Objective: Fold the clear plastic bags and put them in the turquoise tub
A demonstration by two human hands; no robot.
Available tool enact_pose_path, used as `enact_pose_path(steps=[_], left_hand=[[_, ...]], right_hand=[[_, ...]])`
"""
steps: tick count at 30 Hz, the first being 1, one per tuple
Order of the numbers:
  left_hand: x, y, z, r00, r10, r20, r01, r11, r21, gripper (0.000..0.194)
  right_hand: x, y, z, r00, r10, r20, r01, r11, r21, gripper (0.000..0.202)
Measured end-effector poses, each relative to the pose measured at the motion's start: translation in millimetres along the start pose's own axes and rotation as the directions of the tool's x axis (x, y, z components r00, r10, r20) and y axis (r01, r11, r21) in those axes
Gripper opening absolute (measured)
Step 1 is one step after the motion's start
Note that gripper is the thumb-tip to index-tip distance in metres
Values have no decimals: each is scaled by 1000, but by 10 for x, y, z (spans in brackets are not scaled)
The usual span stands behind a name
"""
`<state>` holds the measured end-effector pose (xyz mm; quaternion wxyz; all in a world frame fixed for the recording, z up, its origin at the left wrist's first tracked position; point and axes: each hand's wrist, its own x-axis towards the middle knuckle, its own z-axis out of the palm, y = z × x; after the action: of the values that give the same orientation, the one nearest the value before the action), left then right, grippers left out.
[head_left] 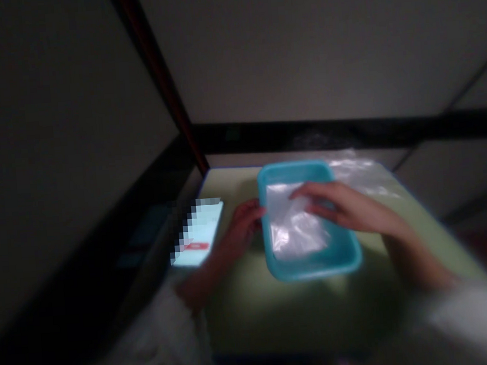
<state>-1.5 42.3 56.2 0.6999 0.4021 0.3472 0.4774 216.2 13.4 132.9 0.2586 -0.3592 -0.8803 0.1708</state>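
A teal plastic basket [316, 272] with a rounded rim is over the table, a little left of its right side. My left hand [246, 218] is closed on the basket's left rim, with the thumb at the edge. Inside the basket lie clear plastic bags [291, 243], shiny and flat. My right hand [332, 201] reaches in over the right rim, its fingers stretched out and apart above the bags. Whether the fingertips touch the plastic is too blurred to tell.
The pale green table [253, 315] has blue edges. A lit phone or tablet [205, 229], partly pixelated, lies at its left edge. More clear plastic [362, 174] spreads behind the basket at the back right. A pale wall [301, 50] stands close behind.
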Motion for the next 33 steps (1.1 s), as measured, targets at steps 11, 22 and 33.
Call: enact_pose_path(steps=[11,22,33], left_hand=[[3,-49,31,999,-34,9,34,999,-1,22],[15,-52,-9,999,-31,41,30,999,31,21],[11,-26,-13,999,-34,10,34,999,-8,21]], right_hand=[[64,87,353,969,121,215,-136,989,53,33],[71,100,469,959,138,246,-141,990,-4,31],[117,41,497,979,-10,203,69,957,-281,37]])
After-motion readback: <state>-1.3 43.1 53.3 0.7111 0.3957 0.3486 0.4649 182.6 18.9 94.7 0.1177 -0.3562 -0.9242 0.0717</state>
